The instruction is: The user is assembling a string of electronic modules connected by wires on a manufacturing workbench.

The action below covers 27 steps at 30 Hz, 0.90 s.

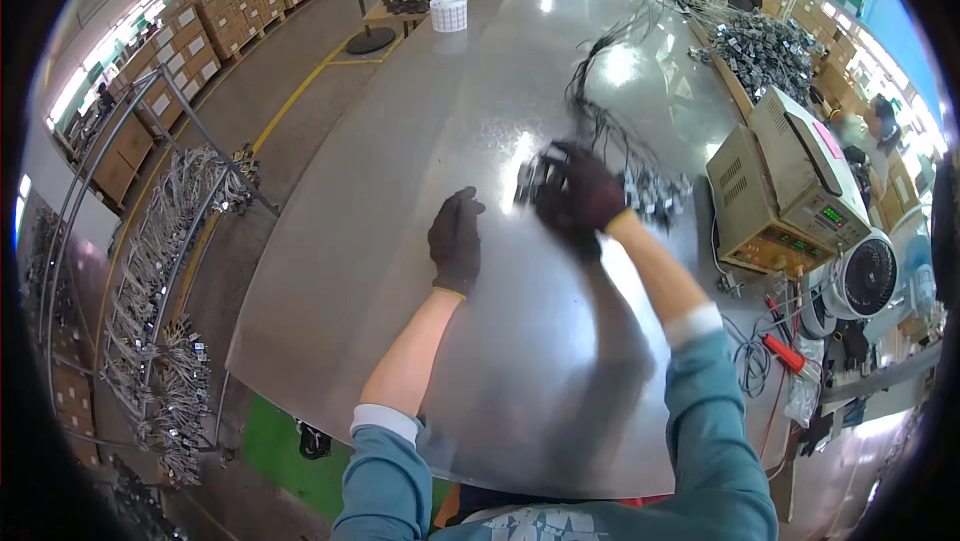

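Note:
My right hand (580, 191), in a dark glove with a yellow cuff edge, is closed around some silver cable connectors (528, 178) on the metal table. Its outline is partly blurred, and the palm side is hidden. Beside it on the right lies a pile of similar connectors (655, 196). Thin black cables (597, 61) trail from this area toward the far side of the table. My left hand (456, 243), gloved the same way, hovers over the table to the left. Its fingers are extended and loosely bent, with the thumb apart, and nothing shows in it.
At the right edge stand stacked bench instruments (790, 191), a small fan (865, 274) and a red-handled tool (785, 351). Farther back is a heap of connectors (765, 51). A white label roll (449, 14) sits at the far left. Cables hang on a metal rack (185, 241).

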### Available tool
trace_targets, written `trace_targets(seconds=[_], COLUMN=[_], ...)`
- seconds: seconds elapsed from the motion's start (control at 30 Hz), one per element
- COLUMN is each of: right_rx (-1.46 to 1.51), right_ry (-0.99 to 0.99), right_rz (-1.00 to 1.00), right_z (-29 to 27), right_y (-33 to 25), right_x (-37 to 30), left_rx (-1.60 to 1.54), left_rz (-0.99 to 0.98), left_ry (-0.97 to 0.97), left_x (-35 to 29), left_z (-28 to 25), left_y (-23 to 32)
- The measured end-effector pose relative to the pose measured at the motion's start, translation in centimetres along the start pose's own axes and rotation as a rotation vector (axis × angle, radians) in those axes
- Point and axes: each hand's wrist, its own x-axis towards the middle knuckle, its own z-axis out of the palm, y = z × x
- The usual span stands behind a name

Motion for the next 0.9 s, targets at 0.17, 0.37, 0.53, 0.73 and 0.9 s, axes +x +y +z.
trace_targets(seconds=[0.17,0.37,0.53,0.73,0.9], right_rx=[-0.037,0.177,0.106,0.151,0.226], right_ry=[0.205,0.011,0.089,0.132,-0.004], right_rz=[0.187,0.389,0.261,0.259,0.278], right_z=[1.0,3.1,2.6,-1.0,-3.8], right_y=[1.1,-6.3,-7.7,-9.9,-11.8], right_x=[4.4,-0.7,-3.3,-7.8,-9.5], left_rx=[0.095,0.109,0.013,0.006,-0.050], left_rz=[0.146,0.205,0.102,0.166,0.034], left_ry=[-0.006,-0.041,-0.012,-0.080,-0.091], left_x=[0.0,0.1,0.3,-0.3,-0.7], left_z=[0.0,0.1,-0.1,0.5,-0.4], left_y=[-0.5,0.0,-0.5,-0.5,-0.3])
